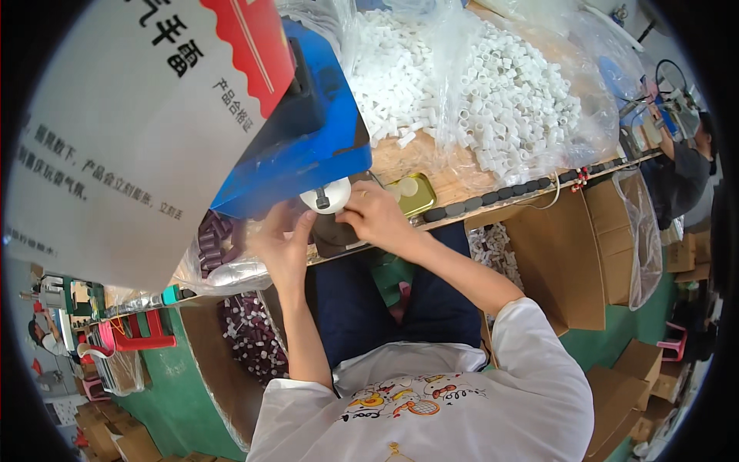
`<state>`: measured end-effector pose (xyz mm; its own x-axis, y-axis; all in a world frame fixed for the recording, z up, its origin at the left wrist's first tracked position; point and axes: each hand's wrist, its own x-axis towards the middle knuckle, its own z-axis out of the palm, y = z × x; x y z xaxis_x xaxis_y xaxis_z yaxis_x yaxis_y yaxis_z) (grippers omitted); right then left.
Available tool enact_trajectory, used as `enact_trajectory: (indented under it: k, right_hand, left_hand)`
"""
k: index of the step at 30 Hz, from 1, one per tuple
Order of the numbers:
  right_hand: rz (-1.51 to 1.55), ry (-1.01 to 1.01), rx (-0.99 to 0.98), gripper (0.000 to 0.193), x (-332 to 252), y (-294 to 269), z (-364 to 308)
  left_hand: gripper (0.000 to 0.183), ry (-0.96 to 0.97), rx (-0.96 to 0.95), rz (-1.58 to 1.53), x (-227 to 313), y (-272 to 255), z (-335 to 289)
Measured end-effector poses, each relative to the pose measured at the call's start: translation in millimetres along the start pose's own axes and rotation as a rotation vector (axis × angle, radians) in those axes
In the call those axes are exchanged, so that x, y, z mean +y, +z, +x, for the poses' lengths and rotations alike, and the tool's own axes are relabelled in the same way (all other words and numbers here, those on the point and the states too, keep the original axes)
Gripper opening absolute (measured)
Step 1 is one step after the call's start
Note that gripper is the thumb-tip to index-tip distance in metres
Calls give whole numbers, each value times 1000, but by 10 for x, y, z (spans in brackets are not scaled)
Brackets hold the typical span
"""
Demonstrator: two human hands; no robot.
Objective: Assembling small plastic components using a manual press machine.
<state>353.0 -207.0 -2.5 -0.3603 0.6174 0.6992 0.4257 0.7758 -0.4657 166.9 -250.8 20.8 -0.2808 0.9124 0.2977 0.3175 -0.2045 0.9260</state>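
A blue machine (339,92) stands on the bench in front of me, and a white round part (336,192) with a dark metal fitting shows at its near side. My left hand (283,246) is left of that part, thumb raised and apart from the forefinger, nothing visible between them. On the other side, my right hand (381,219) has its fingers closed close against the part's right edge. Whatever those fingertips hold is too small or hidden to name. A dark metal plate (332,237) lies below both hands.
White plastic tubes (516,100) are heaped on clear sheeting. A gold tin (417,194) sits right of my hand, dark purple pieces (215,239) to the left. Cardboard boxes (550,254) flank my legs. A large printed card (115,146) blocks the upper left. Another person (681,177) works far right.
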Motion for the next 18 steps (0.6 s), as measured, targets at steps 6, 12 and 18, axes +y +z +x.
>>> enact_trajectory:
  k: [6, 12, 18]
  right_hand:
    - [-298, 631, 431, 24, 1205, -1057, -221]
    - [-547, 383, -75, 13, 1514, -1263, -220]
    - [-218, 667, 193, 21, 1128, -1510, -284]
  left_hand:
    - [26, 234, -161, 243, -111, 339, -37]
    - [26, 340, -85, 331, -73, 319, -74]
    - [25, 277, -69, 378, -160, 267, -57]
